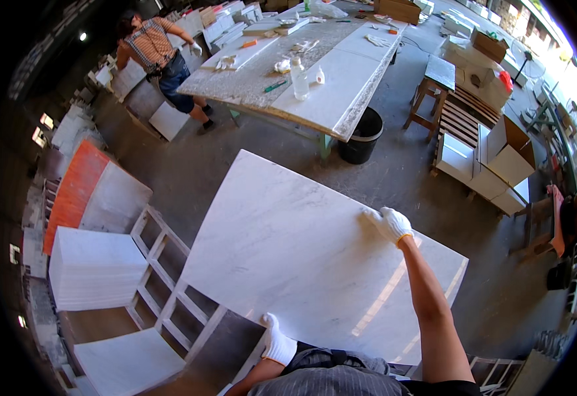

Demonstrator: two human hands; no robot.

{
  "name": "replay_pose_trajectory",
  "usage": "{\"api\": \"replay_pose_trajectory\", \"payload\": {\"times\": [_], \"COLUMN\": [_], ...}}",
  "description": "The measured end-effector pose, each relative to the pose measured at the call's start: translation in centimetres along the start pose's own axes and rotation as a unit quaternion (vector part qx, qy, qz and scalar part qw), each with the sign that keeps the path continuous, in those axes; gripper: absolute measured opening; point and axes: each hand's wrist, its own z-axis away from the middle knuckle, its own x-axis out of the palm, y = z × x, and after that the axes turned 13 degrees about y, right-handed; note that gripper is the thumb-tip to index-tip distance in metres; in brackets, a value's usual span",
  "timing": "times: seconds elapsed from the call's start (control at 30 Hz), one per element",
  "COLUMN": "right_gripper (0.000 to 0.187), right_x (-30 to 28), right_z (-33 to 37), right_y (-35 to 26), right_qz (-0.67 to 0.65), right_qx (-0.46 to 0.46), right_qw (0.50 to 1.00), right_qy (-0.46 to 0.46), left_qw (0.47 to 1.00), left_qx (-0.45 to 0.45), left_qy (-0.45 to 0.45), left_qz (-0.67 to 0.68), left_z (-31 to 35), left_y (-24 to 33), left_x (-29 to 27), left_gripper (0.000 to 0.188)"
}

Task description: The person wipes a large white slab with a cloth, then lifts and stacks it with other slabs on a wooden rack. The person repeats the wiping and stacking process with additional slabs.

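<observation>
A large white marble slab (288,231) with faint grey veins is held in front of my body, its polished face catching strips of light. My right hand (391,226), in a white knit glove, grips the slab's far edge, with the thumb and part of the fingers over the face. Also gloved in white, my left hand (278,340) holds the near edge at the lower left. Its thumb lies by the rim, while the other fingers are hidden under the slab. The slab's underside cannot be seen.
Left of me, a pale slatted frame (169,284) stands beside stacked white tiles (97,267). A long worktable (229,89) bears bottles and gloves, with a black bucket (361,135) at its corner. A person (159,56) stands at far left. Right are a stool (439,72) and cartons (509,148).
</observation>
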Motion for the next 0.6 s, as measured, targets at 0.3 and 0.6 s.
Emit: {"api": "replay_pose_trajectory", "payload": {"times": [0.3,0.6], "right_gripper": [0.072,0.070], "right_x": [-5.5,-12.6], "right_z": [-4.1,-6.5], "right_y": [8.7,13.8], "right_qz": [0.008,0.016], "right_qx": [0.061,0.122], "right_qw": [0.996,0.986], "right_qy": [0.061,0.109], "left_qw": [0.987,0.968], "left_qx": [-0.035,-0.071], "left_qy": [-0.141,-0.142], "left_qz": [-0.064,-0.193], "left_z": [1.6,1.0], "left_y": [-0.3,-1.7], "left_x": [11.7,19.2], "left_gripper": [0.066,0.077]}}
